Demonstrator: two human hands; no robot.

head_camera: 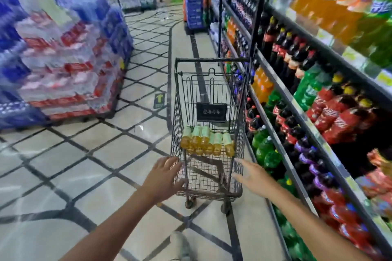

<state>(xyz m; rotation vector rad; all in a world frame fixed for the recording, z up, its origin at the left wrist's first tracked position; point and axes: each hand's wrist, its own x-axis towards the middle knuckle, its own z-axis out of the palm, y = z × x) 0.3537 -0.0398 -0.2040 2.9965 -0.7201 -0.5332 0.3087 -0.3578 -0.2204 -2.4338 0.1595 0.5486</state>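
Note:
A black wire shopping cart (182, 91) stands in the aisle in front of me, seen from above. Several yellow drink bottles (206, 143) with pale green labels lie in a row in its basket. My left hand (164, 176) reaches out with spread fingers to the cart's near left corner, touching or almost touching the wire. My right hand (253, 176) stretches out with straight fingers at the cart's near right corner. Neither hand holds anything.
Long shelves of soda bottles (314, 101) run along the right, close beside the cart. Stacked packs of bottled water (63, 59) fill the left. A tiled floor with dark lines (106, 154) runs between them, with more stacked goods (193, 2) at the aisle's far end.

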